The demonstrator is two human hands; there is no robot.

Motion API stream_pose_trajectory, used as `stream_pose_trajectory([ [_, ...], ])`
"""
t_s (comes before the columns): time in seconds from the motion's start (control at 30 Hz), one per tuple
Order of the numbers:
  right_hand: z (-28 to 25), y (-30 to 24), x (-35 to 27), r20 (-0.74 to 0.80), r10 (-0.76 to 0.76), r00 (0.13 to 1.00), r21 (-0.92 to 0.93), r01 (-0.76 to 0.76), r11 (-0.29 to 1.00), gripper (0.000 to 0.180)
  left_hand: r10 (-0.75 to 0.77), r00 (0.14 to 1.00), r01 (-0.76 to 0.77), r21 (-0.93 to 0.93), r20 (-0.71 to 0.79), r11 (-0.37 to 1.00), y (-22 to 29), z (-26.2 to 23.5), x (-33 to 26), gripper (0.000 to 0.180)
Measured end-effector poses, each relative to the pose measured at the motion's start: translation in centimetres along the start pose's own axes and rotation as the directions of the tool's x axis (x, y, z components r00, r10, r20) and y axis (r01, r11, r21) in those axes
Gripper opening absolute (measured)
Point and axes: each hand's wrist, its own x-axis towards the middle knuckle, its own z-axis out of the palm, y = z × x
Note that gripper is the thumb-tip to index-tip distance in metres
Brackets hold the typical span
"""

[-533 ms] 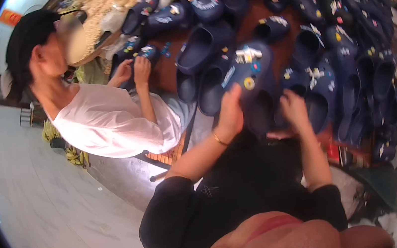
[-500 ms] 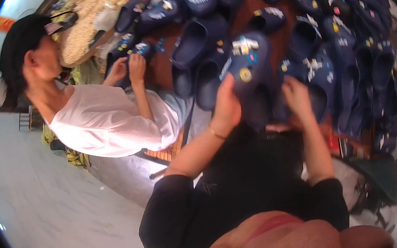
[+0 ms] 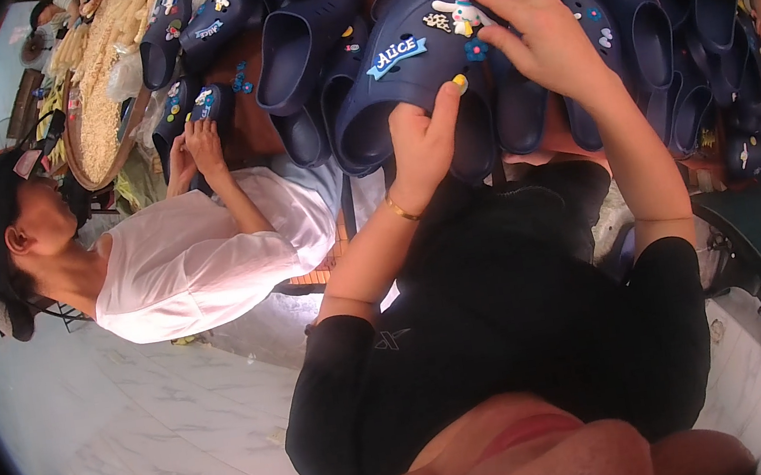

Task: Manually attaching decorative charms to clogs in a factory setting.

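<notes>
Left hand (image 3: 421, 146) grips the navy clog (image 3: 386, 25) at the edge of its foot opening; the thumb lies along that edge, its tip at a small yellow charm, and the other fingers are mostly hidden. Right hand (image 3: 546, 38) is at the right side of the same clog, thumb and fingers set narrowly apart on either side of a white rabbit charm (image 3: 464, 15); whether they pinch it cannot be told. The clog is thus positioned between the hands, decorated upper facing up and opening toward the wearer, over the near edge of the reddish-brown tabletop (image 3: 254, 137). A blue banner charm (image 3: 397, 58) is fitted left of the rabbit charm, and a blue flower charm (image 3: 475, 52) just below it. Further navy clogs stand close around. At the left edge of the tabletop, a co-worker in a white shirt (image 3: 193, 272) has both hands at another clog (image 3: 211, 101).
</notes>
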Motion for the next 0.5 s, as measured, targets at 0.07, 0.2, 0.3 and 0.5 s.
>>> stream_pose_trajectory([
  [0.07, 0.9, 0.1, 0.2, 0.024, 0.012, 1.0, -0.079, -0.01, 0.997, 0.04, 0.109, 0.994, -0.11, 0.149, 0.016, 0.983, 0.0, 0.1, 0.3, 0.019],
  [0.2, 2.5, 0.0, -0.7, -0.018, 0.096, 0.995, 0.042, -0.095, 0.995, 0.032, 0.159, 0.985, -0.172, 0.374, 0.067, 0.911, -1.4, -0.1, 0.2, 0.018],
  [0.3, 2.7, 0.2, -1.5, 0.072, 0.25, 0.965, 0.208, -0.26, 0.943, 0.021, 0.163, 0.979, -0.201, 0.491, 0.118, 0.848, -2.1, 0.0, -0.3, 0.018],
  [0.5, 2.9, 1.5, -3.3, 0.116, 0.254, 0.96, 0.242, -0.275, 0.93, 0.019, -0.004, 0.993, -0.039, 0.376, 0.114, 0.926, -2.2, 0.4, 1.6, 0.02],
])
